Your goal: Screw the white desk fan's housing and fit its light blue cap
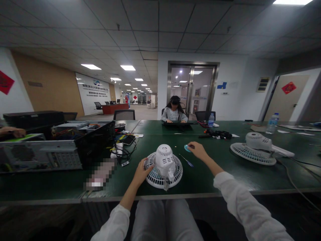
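A small white fan (164,165) lies face down on the green table (200,180) right in front of me, motor housing up. My left hand (143,169) grips the left rim of its grille. My right hand (198,150) reaches further out and its fingers pinch a small light-blue round piece (187,148) lying on the table. A thin blue-handled screwdriver (186,160) lies between the fan and my right hand.
A second white fan (255,148) lies at the right with its cord trailing off. An open computer case (50,147), cables (122,150) and a phone sit at the left. A person sits across the table at a keyboard (175,123). Water bottles (273,123) stand far right.
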The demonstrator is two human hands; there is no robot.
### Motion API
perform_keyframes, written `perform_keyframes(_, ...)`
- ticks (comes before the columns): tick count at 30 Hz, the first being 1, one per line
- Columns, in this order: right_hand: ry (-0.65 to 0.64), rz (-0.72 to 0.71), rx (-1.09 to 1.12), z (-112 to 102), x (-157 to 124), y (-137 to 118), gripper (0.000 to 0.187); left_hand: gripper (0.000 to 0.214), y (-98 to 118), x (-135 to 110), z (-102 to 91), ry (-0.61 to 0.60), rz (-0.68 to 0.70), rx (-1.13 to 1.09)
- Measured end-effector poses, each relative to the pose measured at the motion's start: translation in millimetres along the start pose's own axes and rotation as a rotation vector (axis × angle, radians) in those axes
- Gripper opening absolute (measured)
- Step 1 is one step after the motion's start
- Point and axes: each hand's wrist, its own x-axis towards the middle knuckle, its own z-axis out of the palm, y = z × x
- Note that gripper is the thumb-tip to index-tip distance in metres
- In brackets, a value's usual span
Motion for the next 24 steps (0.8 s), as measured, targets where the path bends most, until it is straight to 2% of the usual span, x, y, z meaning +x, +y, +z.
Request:
perform_keyframes(3,0.015,-0.195,0.103,-20,16,-54,0.019,0.056,1,-1,-0.5,-0.009,0.003,-0.003)
perform_keyframes(6,-0.002,-0.584,0.225,-33,20,-100,0.015,0.056,2,-2,-0.5,-0.008,0.005,-0.006)
perform_keyframes(9,-0.099,-0.763,0.098,-35,17,-125,0.012,0.054,2,-2,0.2,-0.01,0.008,-0.002)
perform_keyframes(14,-0.209,-0.79,-0.079,-32,16,-134,0.014,0.054,0,0,0.8,-0.004,0.015,-0.003)
perform_keyframes(24,-0.261,-0.785,-0.068,-33,17,-133,0.016,0.054,2,-1,-0.2,0.006,-0.001,0.001)
